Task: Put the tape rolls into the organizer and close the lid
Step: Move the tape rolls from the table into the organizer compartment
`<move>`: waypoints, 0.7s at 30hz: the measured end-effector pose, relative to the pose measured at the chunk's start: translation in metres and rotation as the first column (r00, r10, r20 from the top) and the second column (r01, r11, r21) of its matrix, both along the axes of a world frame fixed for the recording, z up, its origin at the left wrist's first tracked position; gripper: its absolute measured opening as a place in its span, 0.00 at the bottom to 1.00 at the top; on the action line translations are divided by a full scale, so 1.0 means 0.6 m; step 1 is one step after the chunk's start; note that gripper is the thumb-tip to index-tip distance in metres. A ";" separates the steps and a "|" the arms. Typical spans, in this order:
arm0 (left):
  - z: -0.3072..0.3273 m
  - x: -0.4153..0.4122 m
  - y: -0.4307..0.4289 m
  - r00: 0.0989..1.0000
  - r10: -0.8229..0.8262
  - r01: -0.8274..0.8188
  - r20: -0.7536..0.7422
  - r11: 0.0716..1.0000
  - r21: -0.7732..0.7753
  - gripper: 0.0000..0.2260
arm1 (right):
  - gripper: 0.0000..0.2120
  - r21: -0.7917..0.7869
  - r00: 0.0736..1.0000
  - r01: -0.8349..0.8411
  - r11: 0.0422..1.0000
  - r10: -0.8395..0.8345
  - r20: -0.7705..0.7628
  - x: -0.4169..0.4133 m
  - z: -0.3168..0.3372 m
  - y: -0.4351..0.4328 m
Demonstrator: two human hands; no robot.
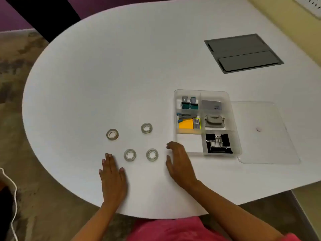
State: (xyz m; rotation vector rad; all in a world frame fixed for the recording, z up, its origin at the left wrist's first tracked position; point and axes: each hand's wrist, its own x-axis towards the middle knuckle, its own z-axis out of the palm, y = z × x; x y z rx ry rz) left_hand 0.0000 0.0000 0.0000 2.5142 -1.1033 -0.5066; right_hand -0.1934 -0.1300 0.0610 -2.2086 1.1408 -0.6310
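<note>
Four small rolls of clear tape lie flat on the white rounded desk [104, 84]: one far left [112, 134], one far right [146, 128], one near left [130, 155], one near right [152, 154], all apart. The left hand [112, 178] rests flat, fingers spread and empty. The right hand [178, 162] is open and empty, beside the clear plastic organizer [175, 119], whose near-left compartment is empty. Its transparent lid [271, 145] lies flat to the right. Much free desk stays behind the rolls.
</note>
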 end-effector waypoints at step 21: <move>-0.045 0.046 0.015 0.983 -0.150 0.141 0.106 0.986 0.090 0.31 | 0.20 0.020 0.967 -0.186 0.982 0.187 -0.172 0.078 -0.029 -0.016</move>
